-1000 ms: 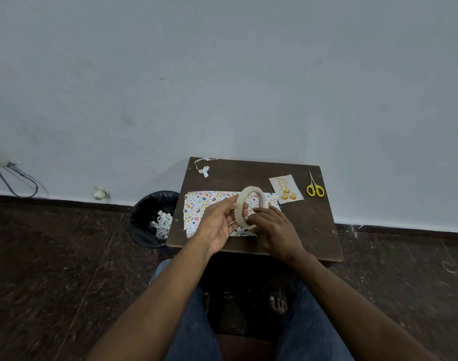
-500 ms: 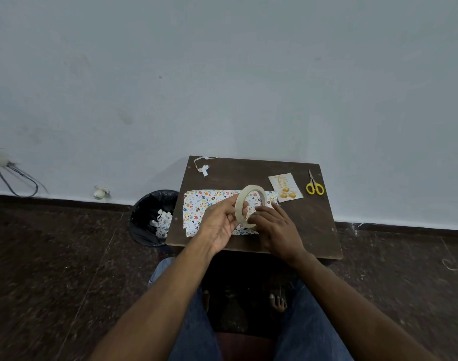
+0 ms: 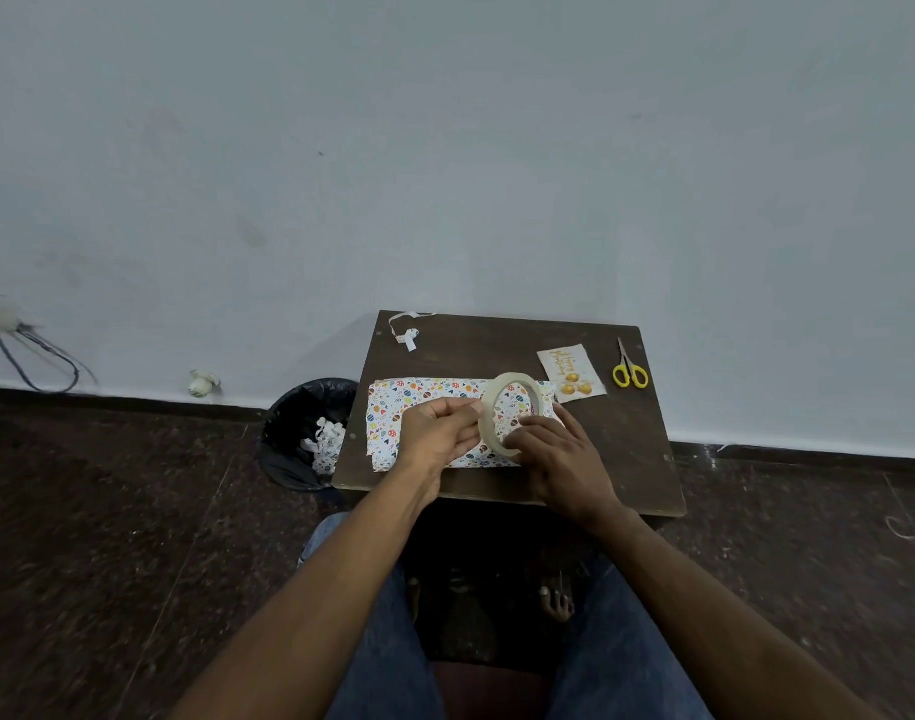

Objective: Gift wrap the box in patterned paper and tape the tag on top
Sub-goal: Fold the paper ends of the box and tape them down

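Note:
A box wrapped in white patterned paper [image 3: 393,415] lies flat on the small dark table [image 3: 626,459]. Above its right half I hold a pale roll of tape [image 3: 512,387] upright. My left hand [image 3: 439,433] grips the roll's left edge with curled fingers. My right hand [image 3: 559,454] holds the roll's lower right rim, its fingertips on the tape's surface. The gift tag [image 3: 572,371], cream with gold marks, lies on the table just right of the box.
Yellow-handled scissors [image 3: 629,371] lie at the table's far right. A scrap of paper [image 3: 408,332] sits at the back left corner. A black bin [image 3: 309,433] with paper offcuts stands on the floor left of the table. My knees are under the front edge.
The roll has tilted slightly, and my left hand has shifted its fingers along the roll's left edge. My right hand stays on the lower rim.

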Motion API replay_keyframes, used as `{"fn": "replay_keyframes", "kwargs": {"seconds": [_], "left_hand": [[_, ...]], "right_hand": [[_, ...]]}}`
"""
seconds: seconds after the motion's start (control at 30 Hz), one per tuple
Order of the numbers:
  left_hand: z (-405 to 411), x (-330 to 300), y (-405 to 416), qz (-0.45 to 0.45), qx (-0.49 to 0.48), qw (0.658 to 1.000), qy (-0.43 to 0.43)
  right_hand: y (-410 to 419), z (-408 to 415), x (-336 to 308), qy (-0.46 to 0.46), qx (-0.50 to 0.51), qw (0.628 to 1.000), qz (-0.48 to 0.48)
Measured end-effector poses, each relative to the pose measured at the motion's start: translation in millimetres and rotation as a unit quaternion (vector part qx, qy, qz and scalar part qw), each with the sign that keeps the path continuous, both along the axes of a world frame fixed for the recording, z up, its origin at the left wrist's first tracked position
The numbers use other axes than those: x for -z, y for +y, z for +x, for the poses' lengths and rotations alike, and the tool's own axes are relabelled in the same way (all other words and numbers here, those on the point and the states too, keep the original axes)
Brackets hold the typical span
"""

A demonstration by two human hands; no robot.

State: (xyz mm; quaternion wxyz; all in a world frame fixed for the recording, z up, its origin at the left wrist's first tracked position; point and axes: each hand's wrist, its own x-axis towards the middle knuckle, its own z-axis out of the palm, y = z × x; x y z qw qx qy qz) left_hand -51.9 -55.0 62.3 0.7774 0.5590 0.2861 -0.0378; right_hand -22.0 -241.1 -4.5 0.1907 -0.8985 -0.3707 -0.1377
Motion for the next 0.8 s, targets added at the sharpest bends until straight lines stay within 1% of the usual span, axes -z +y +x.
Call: {"fn": "replay_keyframes", "kwargs": {"seconds": [0.23,0.33,0.43,0.57,0.6,0.63,0.67,0.73,0.77,0.8], "left_hand": [[1.7,0.8,-3.0,0.080,-0.037,0.996,-0.004],[3.0,1.5,-2.6,0.127,-0.049,0.991,0.002],[5.2,3.6,-1.4,0.167,-0.035,0.985,0.000],[6.3,7.2,-3.9,0.255,-0.014,0.967,-0.009],[6.3,6.9,-4.9,0.255,-0.017,0.967,-0.008],[6.3,4.9,-5.7,0.230,-0.024,0.973,-0.003],[5.6,2.4,-6.2,0.172,-0.031,0.985,0.007],[3.1,-4.1,-5.6,0.022,-0.010,0.999,0.044],[2.0,-5.0,-4.1,-0.021,0.017,0.998,0.059],[1.0,-4.0,-2.4,-0.040,0.044,0.996,0.067]], "right_hand": [[2.3,-0.7,-2.2,-0.007,-0.003,1.000,-0.019],[4.2,-1.0,-6.0,-0.030,-0.012,0.999,-0.021],[5.7,-2.2,-8.2,-0.038,-0.019,0.999,-0.025],[8.1,-4.6,-8.5,-0.040,-0.019,0.999,-0.023],[8.7,-5.7,-8.8,-0.038,-0.017,0.999,-0.023],[9.1,-6.6,-9.5,-0.033,-0.015,0.999,-0.022],[9.7,-7.1,-10.2,-0.028,-0.014,0.999,-0.020],[10.4,-7.0,-11.4,-0.027,-0.016,0.999,-0.017],[10.7,-6.1,-11.5,-0.028,-0.018,0.999,-0.016],[11.0,-4.7,-11.5,-0.027,-0.020,0.999,-0.013]]}}
